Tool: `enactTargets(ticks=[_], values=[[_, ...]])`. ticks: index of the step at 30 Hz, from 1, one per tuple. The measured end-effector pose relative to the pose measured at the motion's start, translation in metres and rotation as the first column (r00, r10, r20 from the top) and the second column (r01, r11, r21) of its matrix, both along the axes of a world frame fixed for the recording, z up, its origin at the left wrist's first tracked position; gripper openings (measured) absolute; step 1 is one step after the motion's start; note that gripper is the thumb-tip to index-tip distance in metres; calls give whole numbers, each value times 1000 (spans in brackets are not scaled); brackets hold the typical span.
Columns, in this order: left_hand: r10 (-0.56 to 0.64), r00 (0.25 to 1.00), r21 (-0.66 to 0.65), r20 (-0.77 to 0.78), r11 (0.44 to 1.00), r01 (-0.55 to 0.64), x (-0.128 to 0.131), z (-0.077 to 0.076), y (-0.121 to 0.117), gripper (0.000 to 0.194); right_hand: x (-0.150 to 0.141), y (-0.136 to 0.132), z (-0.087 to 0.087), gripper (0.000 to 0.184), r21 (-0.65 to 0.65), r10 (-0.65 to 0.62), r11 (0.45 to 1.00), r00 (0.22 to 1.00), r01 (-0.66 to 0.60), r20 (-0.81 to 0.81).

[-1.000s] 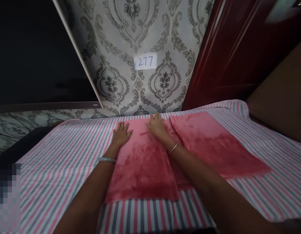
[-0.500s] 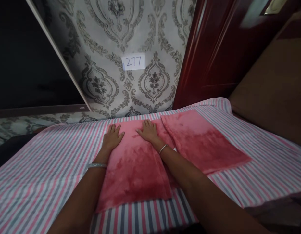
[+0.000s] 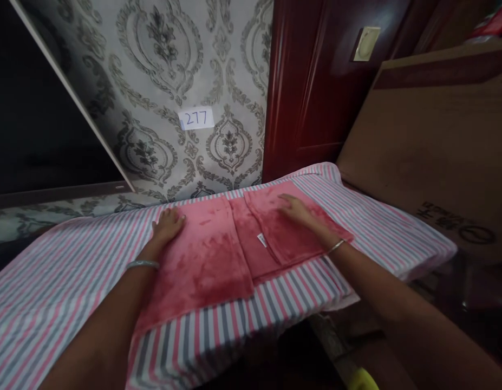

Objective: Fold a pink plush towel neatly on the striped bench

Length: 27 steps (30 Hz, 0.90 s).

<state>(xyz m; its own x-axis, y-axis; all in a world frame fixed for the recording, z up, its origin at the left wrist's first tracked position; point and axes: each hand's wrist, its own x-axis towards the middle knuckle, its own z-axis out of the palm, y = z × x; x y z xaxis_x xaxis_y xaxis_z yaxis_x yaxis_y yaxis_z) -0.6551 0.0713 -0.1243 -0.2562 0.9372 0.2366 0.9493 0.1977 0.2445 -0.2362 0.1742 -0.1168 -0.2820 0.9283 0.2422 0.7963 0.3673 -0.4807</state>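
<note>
A pink plush towel [image 3: 202, 260] lies with its two sides folded inward, leaving a strip between them where a small white label [image 3: 262, 240] shows. My left hand [image 3: 168, 225] rests on the far left corner of the left flap, its fingers stretched out. Over the right flap, my right hand [image 3: 297, 210] is held with fingers apart; whether it presses on the cloth I cannot tell. Darker and lighter patches mark the pile. Under the towel spreads a striped cloth [image 3: 76, 271] in pink, white and grey.
A dark screen [image 3: 47, 119] stands at the left. On the patterned wall behind is a paper marked 277 [image 3: 196, 117]. A dark red wooden door [image 3: 303, 81] and a large cardboard box [image 3: 429, 146] stand at the right. Something yellow [image 3: 362, 379] is below the table edge.
My right hand has moved right, from the left flap to above the right flap, uncovering the label. My left hand stays at the left corner. The camera view has turned right.
</note>
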Motion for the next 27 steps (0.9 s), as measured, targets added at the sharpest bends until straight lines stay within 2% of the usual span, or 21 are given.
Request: enactTargets(ticks=[2, 4, 5, 6, 9, 11, 13, 15, 17, 22, 25, 27], values=[[-64, 998, -3, -5, 998, 64, 29, 3, -2, 64, 59, 3, -3, 56, -7, -169, 986, 986, 169, -4], [-193, 981, -35, -10, 981, 193, 69, 3, -1, 62, 105, 5, -12, 63, -52, -314, 948, 950, 313, 2], [-278, 960, -56, -12, 959, 277, 92, 3, 0, 61, 123, 6, -19, 65, -93, -376, 922, 926, 375, 1], [-411, 911, -77, -25, 910, 408, 114, 3, 1, 64, 136, 7, -26, 67, -137, -418, 901, 909, 413, -9], [-580, 814, -112, -20, 811, 574, 178, 4, 7, 66, 156, 11, -48, 66, -239, -452, 874, 888, 422, -86], [-581, 814, -143, -3, 806, 575, 211, 4, 13, 66, 160, 14, -60, 65, -263, -436, 881, 891, 393, -128], [-531, 847, -162, 24, 834, 528, 235, 2, 20, 68, 161, 16, -68, 64, -272, -418, 888, 898, 371, -140], [-487, 872, -168, 37, 857, 486, 251, -6, 26, 72, 162, 19, -72, 62, -285, -396, 896, 905, 342, -159], [-486, 874, -192, 24, 855, 481, 258, -19, 29, 78, 164, 22, -75, 58, -301, -371, 902, 911, 309, -178], [-473, 881, -224, -4, 859, 460, 258, -50, 24, 87, 171, 24, -79, 49, -327, -329, 912, 918, 248, -221], [-476, 879, -223, -12, 858, 462, 257, -53, 23, 89, 173, 22, -75, 47, -364, -301, 912, 914, 192, -272], [-479, 878, -234, -8, 855, 464, 257, -51, 23, 90, 174, 20, -69, 44, -461, -285, 883, 877, 83, -388]])
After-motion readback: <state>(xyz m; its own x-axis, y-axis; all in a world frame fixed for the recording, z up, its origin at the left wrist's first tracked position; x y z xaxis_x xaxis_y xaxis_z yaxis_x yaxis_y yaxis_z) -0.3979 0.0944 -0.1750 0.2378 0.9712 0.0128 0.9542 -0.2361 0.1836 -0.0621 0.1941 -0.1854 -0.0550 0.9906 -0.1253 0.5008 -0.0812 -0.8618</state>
